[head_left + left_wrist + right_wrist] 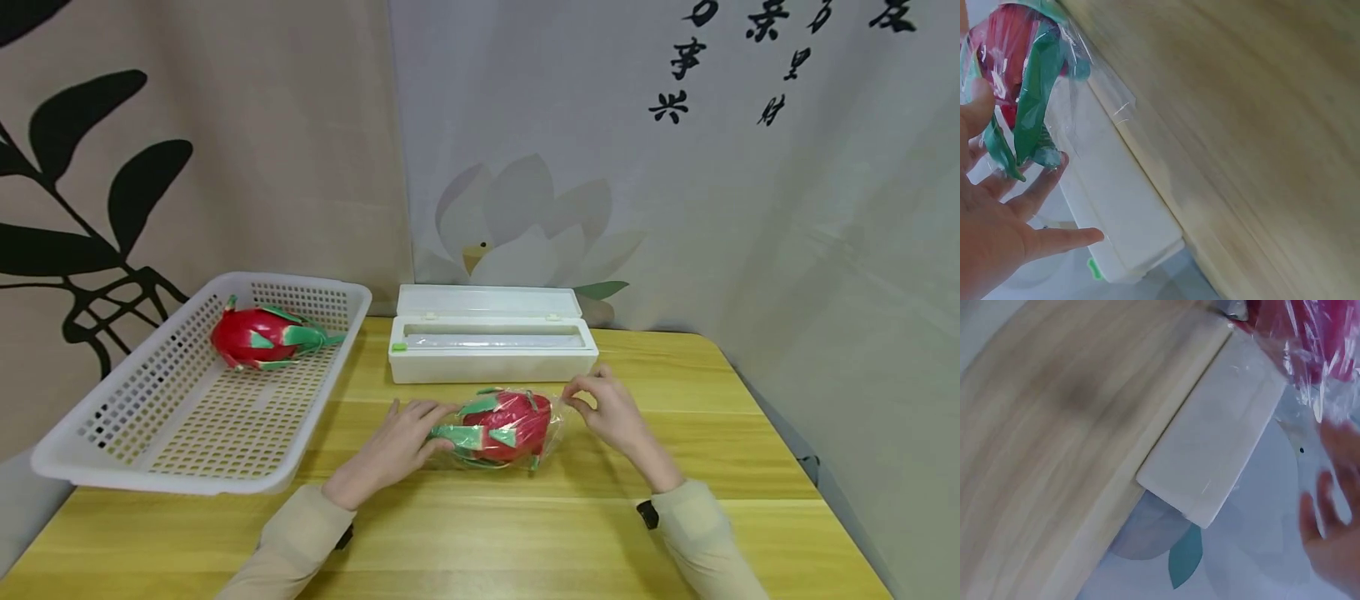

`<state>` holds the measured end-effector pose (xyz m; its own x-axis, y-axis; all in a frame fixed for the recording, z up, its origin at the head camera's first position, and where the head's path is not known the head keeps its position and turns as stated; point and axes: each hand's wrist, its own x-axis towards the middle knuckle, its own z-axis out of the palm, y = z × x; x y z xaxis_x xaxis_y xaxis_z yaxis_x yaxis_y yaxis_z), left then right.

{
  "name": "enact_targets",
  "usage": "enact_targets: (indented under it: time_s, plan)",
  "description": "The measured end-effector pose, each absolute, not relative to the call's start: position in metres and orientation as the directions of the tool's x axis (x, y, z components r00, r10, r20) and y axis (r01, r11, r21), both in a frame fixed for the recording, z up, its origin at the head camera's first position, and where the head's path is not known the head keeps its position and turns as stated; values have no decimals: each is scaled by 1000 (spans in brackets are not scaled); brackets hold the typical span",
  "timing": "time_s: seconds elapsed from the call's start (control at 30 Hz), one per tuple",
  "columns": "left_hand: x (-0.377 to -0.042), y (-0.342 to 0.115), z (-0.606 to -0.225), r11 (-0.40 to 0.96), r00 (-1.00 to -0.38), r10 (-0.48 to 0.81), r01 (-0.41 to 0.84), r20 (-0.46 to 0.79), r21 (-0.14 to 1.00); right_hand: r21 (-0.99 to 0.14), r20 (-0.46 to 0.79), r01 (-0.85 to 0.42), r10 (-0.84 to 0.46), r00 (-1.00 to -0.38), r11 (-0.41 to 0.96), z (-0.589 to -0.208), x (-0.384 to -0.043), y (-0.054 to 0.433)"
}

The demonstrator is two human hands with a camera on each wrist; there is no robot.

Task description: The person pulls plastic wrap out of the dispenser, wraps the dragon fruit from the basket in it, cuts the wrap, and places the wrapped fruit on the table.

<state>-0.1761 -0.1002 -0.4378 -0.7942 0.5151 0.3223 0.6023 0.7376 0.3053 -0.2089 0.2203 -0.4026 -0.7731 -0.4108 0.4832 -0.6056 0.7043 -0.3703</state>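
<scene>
pinching film (556,419), the right hand (611,417) faces the spread left hand (403,442) across a wrapped dragon fruit (517,423), probably light and slick, best cupped mid-body.

Pale beige long sleeves (705,537) are worn, and a small black block (648,514) is seen at each cuff (677,504)

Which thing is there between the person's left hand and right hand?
The head view shows it: a film-covered dragon fruit lies between the left hand and the right hand, in front of the white box.
</scene>
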Motion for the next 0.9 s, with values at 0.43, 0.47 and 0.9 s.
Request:
enact_targets:
  time_s: [0.43, 0.47, 0.9]
  plan:
    - [-180, -101, -437, 717, -795, 521, 605, 311, 345, -436, 417, -557, -389, -821, 707, -409, -209, 194]
    - [-180, -101, -437, 716, -794, 521, 607, 313, 346, -448, 381, -561, -419, -824, 696, -408, -208, 195]
    - [-186, -97, -441, 671, -733, 561, 675, 385, 306, -380, 308, -608, -525, -793, 697, -412, -199, 197]
